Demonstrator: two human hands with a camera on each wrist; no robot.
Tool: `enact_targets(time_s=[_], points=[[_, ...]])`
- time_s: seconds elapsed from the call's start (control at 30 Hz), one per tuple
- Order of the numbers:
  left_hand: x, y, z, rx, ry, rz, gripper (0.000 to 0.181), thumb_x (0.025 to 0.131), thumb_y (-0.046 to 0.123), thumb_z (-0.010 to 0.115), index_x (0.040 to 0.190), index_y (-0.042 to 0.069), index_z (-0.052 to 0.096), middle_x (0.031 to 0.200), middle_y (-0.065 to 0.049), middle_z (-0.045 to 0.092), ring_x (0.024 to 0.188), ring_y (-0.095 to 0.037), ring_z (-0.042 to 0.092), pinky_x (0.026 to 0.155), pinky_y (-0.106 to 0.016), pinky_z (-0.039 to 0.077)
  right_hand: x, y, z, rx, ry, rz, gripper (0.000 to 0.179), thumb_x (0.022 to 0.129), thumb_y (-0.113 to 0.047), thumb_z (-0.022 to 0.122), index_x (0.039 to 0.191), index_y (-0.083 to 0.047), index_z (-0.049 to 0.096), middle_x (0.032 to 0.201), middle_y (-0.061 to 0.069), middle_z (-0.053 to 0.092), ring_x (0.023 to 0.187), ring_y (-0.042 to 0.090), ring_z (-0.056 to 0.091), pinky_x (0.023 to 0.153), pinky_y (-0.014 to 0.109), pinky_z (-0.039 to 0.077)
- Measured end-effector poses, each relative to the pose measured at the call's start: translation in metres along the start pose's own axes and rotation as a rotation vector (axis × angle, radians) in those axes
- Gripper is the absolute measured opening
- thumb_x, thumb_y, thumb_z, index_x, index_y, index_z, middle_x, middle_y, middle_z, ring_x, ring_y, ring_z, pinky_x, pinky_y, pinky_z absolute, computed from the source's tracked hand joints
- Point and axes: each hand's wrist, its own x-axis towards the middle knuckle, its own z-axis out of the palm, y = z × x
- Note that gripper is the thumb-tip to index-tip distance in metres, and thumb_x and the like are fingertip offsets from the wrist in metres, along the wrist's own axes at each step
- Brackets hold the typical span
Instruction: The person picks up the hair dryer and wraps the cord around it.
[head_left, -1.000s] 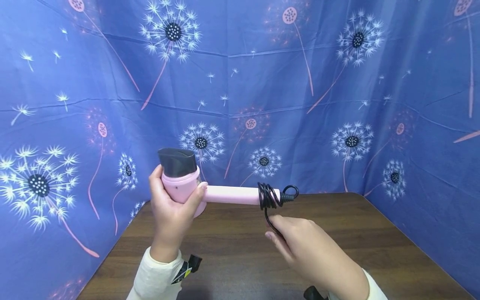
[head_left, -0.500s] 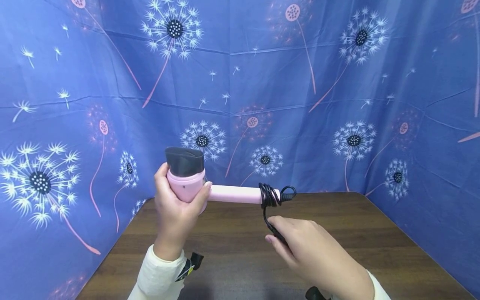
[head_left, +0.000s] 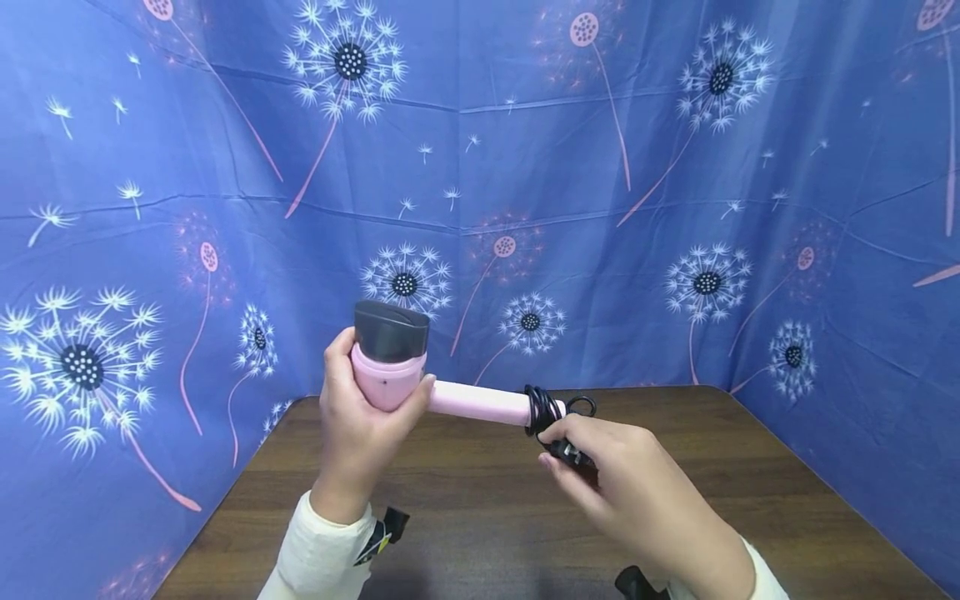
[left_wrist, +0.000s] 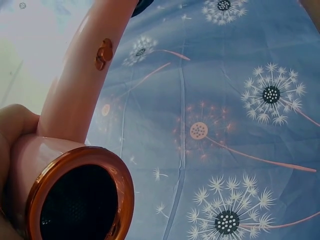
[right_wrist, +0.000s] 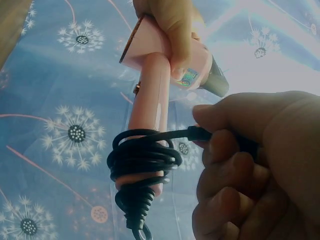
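Observation:
A pink hair dryer point(head_left: 480, 402) with a black nozzle point(head_left: 392, 332) is held above the table, its handle pointing right. My left hand point(head_left: 358, 442) grips it round the head, thumb near the base of the handle. Black cord point(right_wrist: 142, 160) is wound in several turns about the handle's end. Between thumb and fingers, my right hand point(head_left: 637, 467) holds the black plug point(head_left: 572, 453) at the cord's free end, close beneath the coil. A copper-coloured switch point(left_wrist: 104, 54) and the dark, copper-rimmed rear opening point(left_wrist: 80, 202) show in the left wrist view.
A brown wooden table point(head_left: 465, 508) lies below both hands. Blue cloth with dandelion prints point(head_left: 480, 167) hangs behind it and along both sides. Small black devices are strapped at both wrists, over cream sleeves point(head_left: 318, 546).
My left hand has carried the hair dryer rightward, and its handle end now tilts down slightly. The coil is nearer my right hand, and the plug's prongs have come into sight.

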Motion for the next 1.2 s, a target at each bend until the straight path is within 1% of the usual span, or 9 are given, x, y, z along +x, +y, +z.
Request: enact_targets(time_s=[0.1,0.23,0.4,0.57,0.87,1.0,1.07,1.2], points=[[0.000,0.001,0.000,-0.005,-0.017,0.003,0.093,0.067,0.018,0.096,0.146,0.011,0.047,0.119,-0.005,0.064,0.101,-0.018,0.061,0.089,-0.027,0.050,0.001,0.003,0.000,0.049,0.018,-0.007,0.022,0.088,-0.011,0.079,0.103,-0.022,0.068,0.080,-0.020,0.057,0.063,-0.007,0.044,0.057,0.007,0.036],[0.001,0.002,-0.001,-0.018,-0.027,0.021,0.093,0.066,0.016,0.096,0.145,0.010,0.047,0.118,-0.005,0.065,0.101,-0.019,0.062,0.090,-0.026,0.050,0.002,0.005,-0.001,0.089,0.035,0.008,0.022,0.089,-0.009,0.078,0.104,-0.020,0.068,0.080,-0.017,0.057,0.062,-0.005,0.042,0.055,0.007,0.035],[0.003,0.003,-0.001,-0.041,-0.039,0.055,0.092,0.065,0.015,0.095,0.143,0.007,0.048,0.119,-0.006,0.066,0.103,-0.020,0.062,0.094,-0.027,0.050,0.002,0.007,-0.001,0.097,0.047,0.049,0.024,0.089,-0.010,0.079,0.107,-0.019,0.067,0.076,-0.017,0.052,0.060,-0.004,0.040,0.054,0.007,0.033],[0.006,0.004,-0.002,-0.062,-0.047,0.080,0.091,0.064,0.013,0.095,0.142,0.006,0.049,0.120,-0.005,0.066,0.103,-0.020,0.062,0.095,-0.026,0.050,0.003,0.008,-0.002,0.093,0.055,0.060,0.026,0.088,-0.010,0.080,0.109,-0.019,0.067,0.073,-0.017,0.049,0.060,-0.003,0.039,0.054,0.007,0.032],[0.004,0.001,-0.004,-0.081,-0.051,0.102,0.091,0.061,0.012,0.095,0.140,0.004,0.050,0.120,-0.006,0.066,0.105,-0.020,0.061,0.098,-0.025,0.049,0.003,0.010,-0.001,0.119,0.058,0.075,0.031,0.087,-0.011,0.082,0.112,-0.021,0.066,0.074,-0.018,0.053,0.058,-0.005,0.043,0.052,0.008,0.036],[0.006,0.000,-0.005,-0.097,-0.051,0.104,0.091,0.061,0.011,0.095,0.140,0.004,0.051,0.121,-0.005,0.066,0.106,-0.021,0.061,0.099,-0.026,0.048,0.005,0.014,-0.002,0.125,0.062,0.098,0.040,0.085,-0.011,0.084,0.119,-0.019,0.064,0.075,-0.018,0.055,0.059,-0.004,0.047,0.053,0.009,0.040],[0.007,0.001,-0.005,-0.107,-0.056,0.098,0.091,0.061,0.011,0.095,0.140,0.004,0.051,0.122,-0.004,0.066,0.106,-0.021,0.061,0.099,-0.027,0.048,0.006,0.016,-0.004,0.131,0.057,0.124,0.048,0.085,-0.013,0.085,0.126,-0.018,0.062,0.078,-0.017,0.056,0.060,-0.003,0.049,0.053,0.010,0.041],[0.006,0.003,-0.005,-0.130,-0.070,0.074,0.092,0.061,0.009,0.096,0.141,0.006,0.051,0.122,-0.003,0.066,0.106,-0.020,0.062,0.098,-0.027,0.049,0.006,0.017,-0.005,0.130,0.066,0.190,0.065,0.082,-0.017,0.089,0.138,-0.016,0.055,0.089,-0.012,0.057,0.065,0.001,0.052,0.053,0.012,0.043]])
